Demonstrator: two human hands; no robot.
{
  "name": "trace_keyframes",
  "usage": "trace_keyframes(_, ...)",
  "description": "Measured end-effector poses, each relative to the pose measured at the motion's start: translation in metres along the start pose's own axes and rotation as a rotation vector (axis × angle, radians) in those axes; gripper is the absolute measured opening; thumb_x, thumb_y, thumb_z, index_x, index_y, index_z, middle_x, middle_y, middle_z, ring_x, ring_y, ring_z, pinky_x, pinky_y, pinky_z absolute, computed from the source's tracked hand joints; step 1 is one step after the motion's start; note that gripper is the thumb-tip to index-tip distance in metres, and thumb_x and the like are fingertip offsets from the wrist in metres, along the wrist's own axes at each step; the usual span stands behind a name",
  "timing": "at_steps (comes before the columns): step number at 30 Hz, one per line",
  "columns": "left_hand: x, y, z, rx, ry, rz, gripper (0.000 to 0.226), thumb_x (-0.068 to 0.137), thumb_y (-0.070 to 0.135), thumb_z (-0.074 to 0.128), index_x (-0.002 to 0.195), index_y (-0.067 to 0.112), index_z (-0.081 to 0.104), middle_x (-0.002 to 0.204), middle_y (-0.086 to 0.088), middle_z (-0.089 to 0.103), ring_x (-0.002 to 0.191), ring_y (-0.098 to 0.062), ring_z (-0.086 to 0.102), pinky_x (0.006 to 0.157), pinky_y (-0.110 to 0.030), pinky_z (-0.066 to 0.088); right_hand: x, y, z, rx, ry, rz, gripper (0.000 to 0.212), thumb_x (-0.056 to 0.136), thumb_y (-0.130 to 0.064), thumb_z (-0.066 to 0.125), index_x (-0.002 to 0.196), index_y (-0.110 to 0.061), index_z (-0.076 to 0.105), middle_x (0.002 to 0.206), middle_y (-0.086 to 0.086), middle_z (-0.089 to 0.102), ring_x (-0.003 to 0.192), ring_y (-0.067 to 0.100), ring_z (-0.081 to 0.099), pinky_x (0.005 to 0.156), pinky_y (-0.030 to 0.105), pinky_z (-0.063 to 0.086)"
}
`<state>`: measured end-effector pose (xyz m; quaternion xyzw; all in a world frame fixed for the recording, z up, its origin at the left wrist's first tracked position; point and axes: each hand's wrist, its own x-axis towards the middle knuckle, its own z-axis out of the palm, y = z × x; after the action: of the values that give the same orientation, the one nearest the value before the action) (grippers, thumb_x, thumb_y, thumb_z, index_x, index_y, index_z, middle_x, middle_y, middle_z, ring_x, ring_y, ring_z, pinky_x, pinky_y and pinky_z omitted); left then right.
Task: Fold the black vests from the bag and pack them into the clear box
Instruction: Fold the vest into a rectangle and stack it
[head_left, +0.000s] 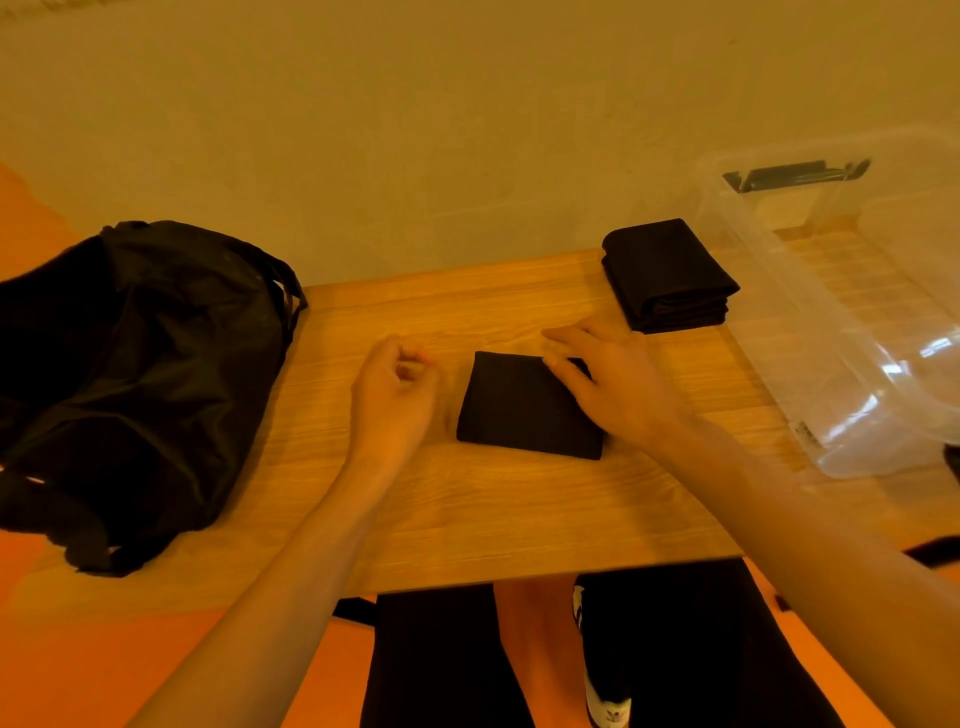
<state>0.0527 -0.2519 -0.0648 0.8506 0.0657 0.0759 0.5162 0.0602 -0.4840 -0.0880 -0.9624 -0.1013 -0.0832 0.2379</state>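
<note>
While the right hand (618, 384) lies flat on the folded vest (519, 410), left hand (395, 400) loose and empty, grasping it seems next.

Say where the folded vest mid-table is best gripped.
Probably pinch the folded vest at its left and right edges, from the sides, thumbs on top: it lies flat, a layered square, with the left hand beside it and right hand on it.
</note>
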Motion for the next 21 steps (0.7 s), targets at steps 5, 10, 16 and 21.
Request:
trace_keyframes(5, 0.013, 0.001, 0.012, 0.435, -0.486, 0.544, 0.048, 0.111, 0.032, 0.035, 0.158, 0.025, 0.031, 0.161, 0.018, 0.019, 0.149, 0.002, 0.011, 0.12, -0.018, 0.013, -0.023, -0.008, 0.005, -0.16, -0.047, 0.011, 0.063, 0.105, -0.051, 0.023, 0.159, -0.018, 0.026, 0.165, 0.003, 0.025, 0.154, 0.019, 0.018, 0.125, 0.036, 0.01)
trace_keyframes(10, 0.026, -0.023, 0.023, 0.886, -0.672, 0.586, 0.054, 0.109, 0.047, 0.015, 0.158, 0.036, -0.005, 0.166, 0.016, -0.015, 0.151, -0.005, -0.023, 0.124, -0.031, -0.014, -0.029, 0.008, 0.007, -0.12, -0.242, 0.112, 0.064, 0.107, -0.05, 0.016, 0.161, -0.02, 0.002, 0.169, 0.0, 0.004, 0.155, 0.01, -0.003, 0.126, 0.033, -0.001)
trace_keyframes(16, 0.04, 0.001, 0.014, 0.273, -0.501, 0.193, 0.044, 0.109, 0.038, 0.04, 0.15, 0.023, 0.047, 0.15, 0.005, 0.048, 0.132, -0.005, 0.042, 0.105, -0.019, 0.029, -0.015, 0.006, -0.022, 0.101, -0.16, 0.23, 0.056, 0.101, -0.052, 0.046, 0.146, -0.019, 0.048, 0.139, 0.001, 0.054, 0.128, 0.018, 0.05, 0.104, 0.032, 0.043)
trace_keyframes(21, 0.074, 0.019, 0.022, 0.626, -0.676, 0.229, 0.041, 0.089, 0.05, 0.072, 0.12, 0.024, 0.066, 0.112, 0.005, 0.059, 0.104, -0.012, 0.057, 0.076, -0.025, 0.043, 0.015, -0.001, -0.041, 0.299, -0.368, 0.44, 0.043, 0.098, -0.054, 0.053, 0.123, -0.019, 0.059, 0.117, -0.002, 0.059, 0.103, 0.011, 0.054, 0.082, 0.029, 0.042)
